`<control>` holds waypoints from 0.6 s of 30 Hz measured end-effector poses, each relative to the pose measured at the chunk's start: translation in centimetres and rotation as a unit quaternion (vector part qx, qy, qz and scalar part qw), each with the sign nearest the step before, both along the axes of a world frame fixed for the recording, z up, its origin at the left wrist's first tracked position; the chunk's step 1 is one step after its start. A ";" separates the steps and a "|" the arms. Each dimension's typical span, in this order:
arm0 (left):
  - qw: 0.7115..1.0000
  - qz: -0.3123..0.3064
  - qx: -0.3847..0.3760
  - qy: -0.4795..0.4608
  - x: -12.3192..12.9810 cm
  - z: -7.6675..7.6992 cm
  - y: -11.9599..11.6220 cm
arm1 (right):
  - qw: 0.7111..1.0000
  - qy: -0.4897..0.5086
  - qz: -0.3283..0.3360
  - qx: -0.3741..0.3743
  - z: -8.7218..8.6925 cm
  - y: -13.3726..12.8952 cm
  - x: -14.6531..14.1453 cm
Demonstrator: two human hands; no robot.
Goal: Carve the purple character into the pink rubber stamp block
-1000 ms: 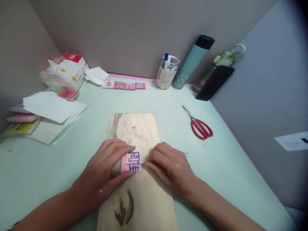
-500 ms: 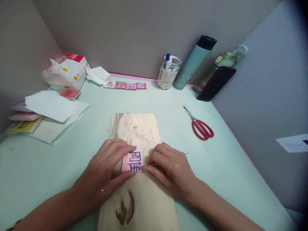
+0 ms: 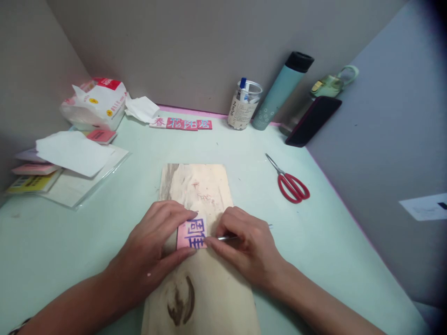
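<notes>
Taking the pink block (image 3: pixel 190 234) as the centre of a clock, with twelve pointing away from the person, the left hand (image 3: pixel 153 239) lies at nine o'clock, curved narrowly around it: fingertips at its far edge, thumb at its near edge. The right hand (image 3: pixel 246 239), at three o'clock, pinches a slim silver tool (image 3: pixel 226 238) between thumb and curled fingers. The tool's exposed stretch runs along the three-to-nine line, pointing at the block; its working tip is hidden at the fingertips and its rear inside the hand. Fine lines show just past the knuckles; whether they belong to the tool I cannot tell.

The block lies flat on a wooden board (image 3: pixel 209 279), purple strokes on its upper face. Fingers cover parts of its edges, so its longer axis is unclear. The board's long axis runs roughly twelve to six, its near end cut off by the frame.

At two o'clock, red-handled scissors (image 3: pixel 292 187) point their tips between ten and eleven. Farther out stand a jar of pens (image 3: pixel 240 114) at one and a row of lettered tiles (image 3: pixel 181 123) at twelve. At ten, a white sheet (image 3: pixel 75 153) partly hides the stack beneath.
</notes>
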State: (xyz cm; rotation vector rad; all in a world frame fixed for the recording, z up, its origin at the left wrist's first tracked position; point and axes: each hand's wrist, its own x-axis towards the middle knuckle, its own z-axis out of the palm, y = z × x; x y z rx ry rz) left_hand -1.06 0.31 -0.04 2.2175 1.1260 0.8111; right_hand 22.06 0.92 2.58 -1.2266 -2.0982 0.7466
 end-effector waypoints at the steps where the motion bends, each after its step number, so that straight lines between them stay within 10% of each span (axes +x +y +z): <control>1: 1.000 0.000 -0.001 -0.001 0.0 0.0 0.0 | 1.000 0.010 -0.003 -0.008 0.0 0.0 0.0; 9: 1.000 0.005 -0.009 0.002 0.0 0.1 0.0 | 0.980 0.107 -0.050 -0.163 0.6 0.4 0.4; 18: 1.000 0.005 -0.008 0.009 0.0 -0.1 0.0 | 0.991 0.033 0.016 -0.127 1.1 0.8 2.2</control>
